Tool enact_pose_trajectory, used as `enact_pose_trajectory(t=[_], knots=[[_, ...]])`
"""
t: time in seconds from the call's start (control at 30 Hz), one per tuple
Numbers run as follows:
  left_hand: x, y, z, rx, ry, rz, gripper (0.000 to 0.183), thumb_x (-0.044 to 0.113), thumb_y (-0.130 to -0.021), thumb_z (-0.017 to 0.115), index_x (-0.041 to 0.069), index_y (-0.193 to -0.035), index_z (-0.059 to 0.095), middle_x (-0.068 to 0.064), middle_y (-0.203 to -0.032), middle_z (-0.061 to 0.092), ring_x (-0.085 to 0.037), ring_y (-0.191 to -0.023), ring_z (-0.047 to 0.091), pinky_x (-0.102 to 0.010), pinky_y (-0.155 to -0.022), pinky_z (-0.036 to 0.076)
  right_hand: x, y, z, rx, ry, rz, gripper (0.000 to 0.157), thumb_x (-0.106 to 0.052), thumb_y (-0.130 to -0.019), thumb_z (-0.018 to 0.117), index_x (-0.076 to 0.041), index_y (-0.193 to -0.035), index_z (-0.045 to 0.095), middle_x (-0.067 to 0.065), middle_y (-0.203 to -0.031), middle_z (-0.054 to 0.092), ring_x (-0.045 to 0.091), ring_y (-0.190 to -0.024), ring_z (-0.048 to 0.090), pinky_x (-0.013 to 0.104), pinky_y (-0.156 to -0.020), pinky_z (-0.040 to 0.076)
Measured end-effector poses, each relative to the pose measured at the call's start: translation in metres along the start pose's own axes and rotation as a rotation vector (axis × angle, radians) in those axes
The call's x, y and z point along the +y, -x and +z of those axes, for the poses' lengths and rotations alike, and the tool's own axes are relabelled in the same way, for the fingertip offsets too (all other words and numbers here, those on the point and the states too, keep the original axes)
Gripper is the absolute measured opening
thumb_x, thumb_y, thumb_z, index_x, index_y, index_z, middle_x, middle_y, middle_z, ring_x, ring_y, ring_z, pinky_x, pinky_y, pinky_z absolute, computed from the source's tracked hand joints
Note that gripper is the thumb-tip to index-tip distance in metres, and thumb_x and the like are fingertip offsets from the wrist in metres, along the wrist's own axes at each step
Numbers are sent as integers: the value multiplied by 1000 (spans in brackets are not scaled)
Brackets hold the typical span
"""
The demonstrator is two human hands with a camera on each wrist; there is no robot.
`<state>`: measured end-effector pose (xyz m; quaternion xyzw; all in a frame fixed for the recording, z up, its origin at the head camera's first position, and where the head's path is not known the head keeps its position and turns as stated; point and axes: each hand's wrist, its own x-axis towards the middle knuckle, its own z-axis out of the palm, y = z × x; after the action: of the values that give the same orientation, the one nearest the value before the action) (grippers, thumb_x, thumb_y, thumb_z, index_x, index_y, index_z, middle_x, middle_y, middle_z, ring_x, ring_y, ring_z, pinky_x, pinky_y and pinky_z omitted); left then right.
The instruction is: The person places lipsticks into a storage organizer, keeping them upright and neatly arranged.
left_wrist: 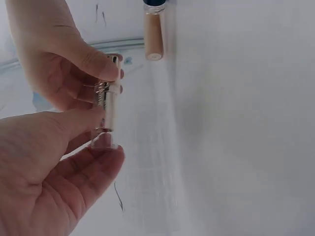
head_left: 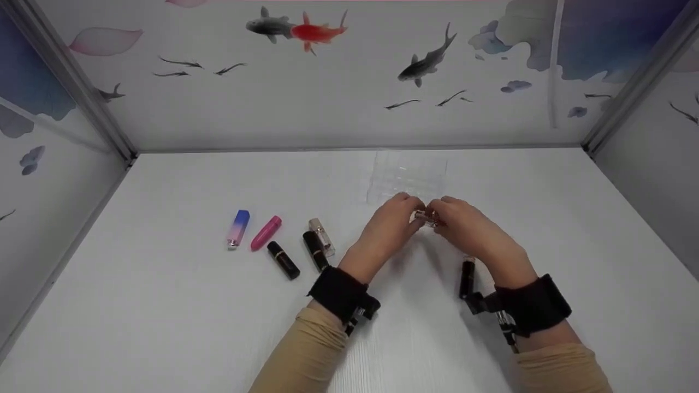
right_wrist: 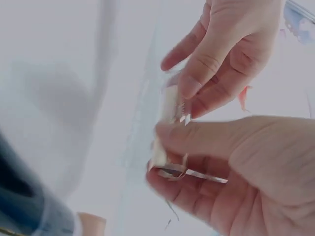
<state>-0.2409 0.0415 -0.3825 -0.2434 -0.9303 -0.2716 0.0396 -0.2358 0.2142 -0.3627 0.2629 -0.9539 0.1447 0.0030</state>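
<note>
Close in front of the clear plastic tray (head_left: pixel 407 170), both hands hold one lipstick tube (head_left: pixel 426 218). The tube has a shiny gold-toned middle and a see-through end, as the left wrist view shows. My left hand (head_left: pixel 387 221) pinches the transparent end (left_wrist: pixel 102 142) between thumb and fingers. On the other end, the thumb and fingers of my right hand (head_left: pixel 472 226) grip the pale, metallic part (right_wrist: pixel 158 152). Fingers hide parts of the tube in every view. A lip gloss tube with a black cap and beige body (left_wrist: pixel 154 37) lies near the right wrist.
Left of the left arm lie a blue-to-pink tube (head_left: pixel 238 229), a bright pink tube (head_left: pixel 266 233), a black lipstick (head_left: pixel 283 260), another black tube (head_left: pixel 314 248) and a clear tube with a beige cap (head_left: pixel 323 236). Printed panels (head_left: pixel 349 109) wall the white table.
</note>
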Motion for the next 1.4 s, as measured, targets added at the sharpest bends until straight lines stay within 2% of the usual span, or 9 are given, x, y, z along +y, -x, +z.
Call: enact_pose_trajectory(t=[0.17, 0.4, 0.43, 0.57, 0.67, 0.83, 1.0, 1.2, 1.4], knots=[[-3, -1, -14, 97, 78, 15, 26, 24, -96, 66, 15, -120, 69, -1, -121, 68, -15, -115, 65, -27, -96, 54, -1, -1, -11, 112, -109, -14, 26, 6, -89, 67, 4, -115, 65, 19, -106, 68, 31, -95, 67, 46, -83, 57], [-7, -1, -21, 135, 155, 2, 28, 24, -96, 66, 18, -123, 66, 0, -120, 69, -15, -114, 66, -28, -96, 55, 3, 2, -18, 287, -274, 5, 30, 2, -89, 70, 1, -119, 68, 16, -110, 71, 29, -97, 71, 43, -86, 60], [-7, -1, -22, 143, 145, 4, 29, 24, -96, 66, 19, -124, 65, 1, -120, 69, -14, -114, 66, -28, -96, 55, 2, 2, -19, 314, -294, 10, 30, 1, -89, 71, 0, -119, 68, 16, -110, 72, 28, -98, 71, 41, -87, 60], [-7, -1, -21, 201, 106, 24, 29, 23, -96, 66, 18, -125, 65, 1, -120, 71, -13, -115, 66, -28, -98, 54, 0, 1, -19, 405, -376, 47, 32, -3, -90, 71, -3, -121, 66, 13, -112, 73, 24, -102, 70, 17, -87, 57], [-6, -1, -20, 256, 82, 45, 30, 21, -96, 66, 16, -126, 65, 0, -121, 71, -14, -117, 66, -27, -100, 53, -3, -1, -17, 457, -446, 85, 35, -5, -90, 72, -3, -123, 62, 12, -114, 72, 12, -104, 68, 4, -85, 50], [-1, -2, -16, 313, 59, 85, 36, 17, -98, 64, 15, -134, 61, -2, -126, 67, -15, -118, 65, -25, -98, 54, -7, -1, -17, 542, -528, 124, 37, -7, -90, 73, -2, -123, 58, 12, -114, 72, -6, -100, 62, 5, -85, 50], [4, -2, -13, 323, 58, 109, 43, 17, -98, 64, 17, -141, 54, -3, -131, 65, -13, -118, 65, -24, -95, 55, -7, -2, -18, 575, -531, 122, 33, -8, -90, 72, -3, -120, 60, 10, -113, 71, -8, -98, 61, 5, -85, 50], [6, -3, -14, 310, 81, 104, 46, 16, -99, 62, 20, -143, 51, -2, -136, 62, -13, -123, 63, -23, -98, 54, -6, -7, -20, 576, -520, 119, 31, -8, -91, 72, -3, -120, 61, 11, -114, 70, -10, -99, 60, 3, -85, 48], [5, -4, -12, 355, 103, 149, 51, 11, -100, 59, 21, -148, 46, -2, -141, 58, -14, -129, 58, -22, -101, 52, -8, -14, -20, 601, -489, 115, 31, -4, -91, 70, -3, -120, 62, 9, -114, 70, -9, -98, 60, 3, -87, 48]])
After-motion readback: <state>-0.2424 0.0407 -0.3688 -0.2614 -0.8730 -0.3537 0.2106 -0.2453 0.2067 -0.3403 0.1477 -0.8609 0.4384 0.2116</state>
